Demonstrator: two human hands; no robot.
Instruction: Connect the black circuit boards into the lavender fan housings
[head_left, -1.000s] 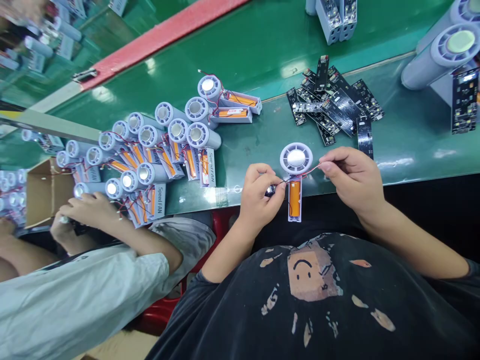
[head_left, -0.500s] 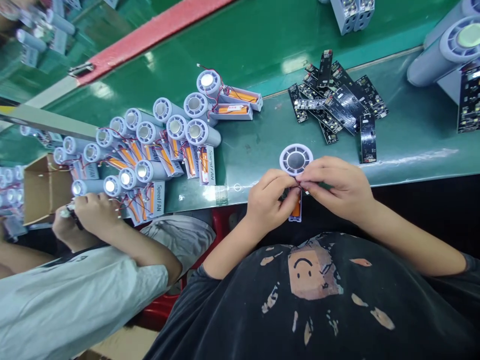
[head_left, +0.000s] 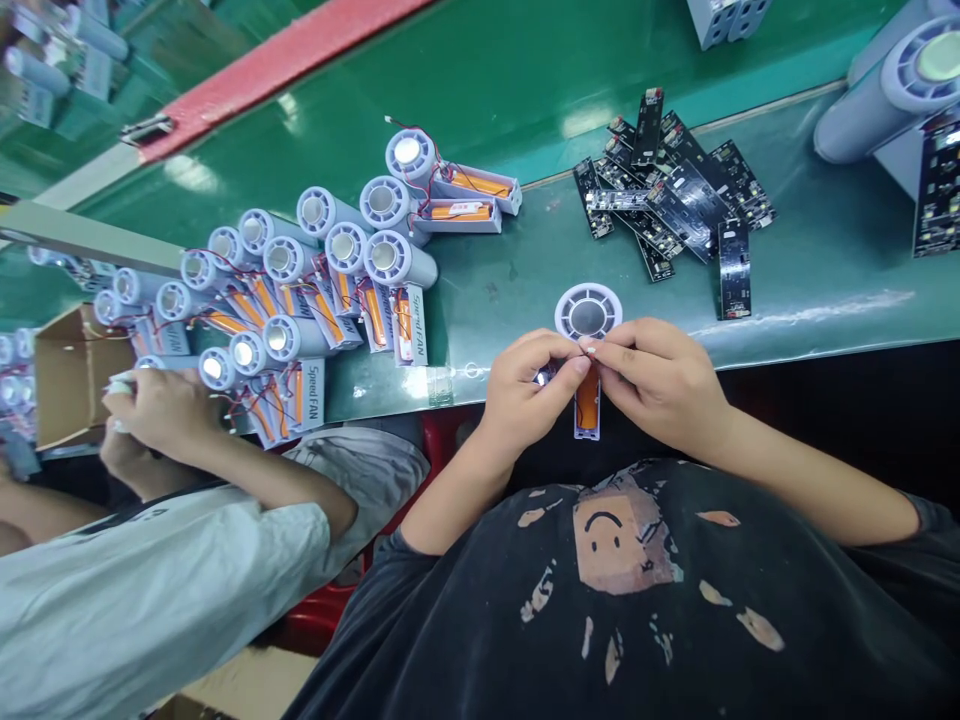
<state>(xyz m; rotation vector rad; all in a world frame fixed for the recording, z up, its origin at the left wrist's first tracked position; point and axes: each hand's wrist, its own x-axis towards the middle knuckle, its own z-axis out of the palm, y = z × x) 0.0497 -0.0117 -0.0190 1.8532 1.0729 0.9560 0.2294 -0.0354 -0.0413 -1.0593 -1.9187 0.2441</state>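
Note:
A lavender fan unit point(head_left: 588, 311) with a round grille is at the bench's front edge, its handle part with an orange battery point(head_left: 588, 402) pointing toward me. Over the joint between head and handle, my left hand point(head_left: 529, 390) and my right hand point(head_left: 660, 375) meet, fingertips pinched together. A small white connector point(head_left: 589, 347) shows at the right hand's fingertips. What the left fingertips pinch is too small to make out; a dark piece with a bright spot shows beside them.
Black circuit boards point(head_left: 694, 210) lie piled behind the fan. Many similar fan units point(head_left: 390, 258) stand to the left. At far left, a co-worker's hands point(head_left: 169, 410) work near a cardboard box point(head_left: 71, 375). Larger lavender cylinders point(head_left: 870, 115) stand at right.
My hands have drawn closer together over the fan. The white connector has moved from below the fingers up to the right fingertips. The co-worker's hands have shifted left.

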